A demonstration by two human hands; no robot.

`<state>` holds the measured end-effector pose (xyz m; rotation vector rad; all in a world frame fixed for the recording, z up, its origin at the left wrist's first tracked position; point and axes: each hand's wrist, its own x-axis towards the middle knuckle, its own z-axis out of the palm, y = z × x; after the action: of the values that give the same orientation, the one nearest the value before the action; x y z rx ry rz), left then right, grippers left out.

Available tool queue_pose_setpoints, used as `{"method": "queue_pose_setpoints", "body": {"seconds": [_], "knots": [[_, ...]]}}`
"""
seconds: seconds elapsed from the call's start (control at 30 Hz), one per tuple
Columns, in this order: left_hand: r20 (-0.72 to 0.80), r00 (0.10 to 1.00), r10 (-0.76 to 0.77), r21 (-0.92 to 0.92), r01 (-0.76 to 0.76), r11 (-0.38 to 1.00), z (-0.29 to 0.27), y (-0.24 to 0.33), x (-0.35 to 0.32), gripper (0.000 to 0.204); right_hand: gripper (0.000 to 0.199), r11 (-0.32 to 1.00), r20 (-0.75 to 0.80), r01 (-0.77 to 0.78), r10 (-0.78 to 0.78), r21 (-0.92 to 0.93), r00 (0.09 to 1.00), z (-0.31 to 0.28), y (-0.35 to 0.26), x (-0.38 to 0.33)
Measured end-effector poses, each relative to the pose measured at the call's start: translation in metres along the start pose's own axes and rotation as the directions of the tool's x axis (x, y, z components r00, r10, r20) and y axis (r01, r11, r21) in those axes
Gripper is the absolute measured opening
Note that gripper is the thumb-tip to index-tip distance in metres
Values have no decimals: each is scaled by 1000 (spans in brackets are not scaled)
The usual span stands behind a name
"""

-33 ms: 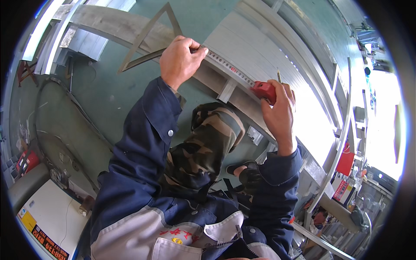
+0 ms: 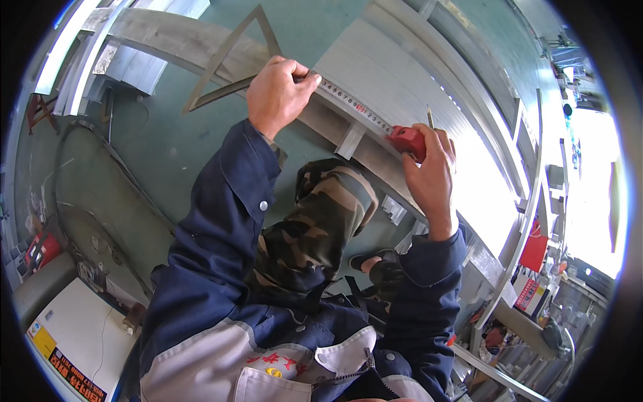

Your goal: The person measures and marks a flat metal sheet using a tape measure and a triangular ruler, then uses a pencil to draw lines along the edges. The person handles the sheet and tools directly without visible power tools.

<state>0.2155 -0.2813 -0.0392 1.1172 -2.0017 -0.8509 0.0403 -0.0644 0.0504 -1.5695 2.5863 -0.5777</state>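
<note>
My left hand [image 2: 280,97] is closed at the left end of a tape measure's extended blade [image 2: 355,105], pinched between thumb and fingers. A triangular metal set square [image 2: 226,50] reaches out from behind that hand; whether the fingers also grip it is hidden. In my right hand [image 2: 432,171] is the red tape measure case [image 2: 408,142], with the blade running out of it toward the left hand. The blade lies along the near edge of a pale ribbed metal panel [image 2: 382,63]. Above my right fingers sticks up a thin pencil-like stick [image 2: 431,117].
The panel rests on a metal frame with a crosspiece [image 2: 351,139] below its near edge. Long metal profiles [image 2: 462,70] run along its far side. A hose [image 2: 124,161] lies on the green floor at left. A white machine cover [image 2: 74,331] stands lower left, a red bag [image 2: 534,248] at right.
</note>
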Motion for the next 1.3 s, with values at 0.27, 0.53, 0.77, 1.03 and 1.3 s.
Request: {"method": "queue_pose_setpoints", "body": {"seconds": [0.27,0.53,0.77,1.03,1.3], "knots": [[-139,988,67,-9,-69,998,5,-5,-11,26,44,984,-91,141,-131,112,987,-4,-19,-12],[-51,946,-319,-509,250,824,-16,18,-63,37,47,947,-163,239,-207,213,965,-8,-42,-58],[560,794,-238,-801,592,89,5,84,-139,49,55,931,-243,241,-176,272,954,13,-56,-112],[817,573,69,-565,771,294,24,120,-166,53,45,841,-150,2,94,541,984,-30,-8,-160],[957,181,227,-285,739,611,55,167,-190,42,24,663,-105,-18,146,748,984,-50,63,-198]]}}
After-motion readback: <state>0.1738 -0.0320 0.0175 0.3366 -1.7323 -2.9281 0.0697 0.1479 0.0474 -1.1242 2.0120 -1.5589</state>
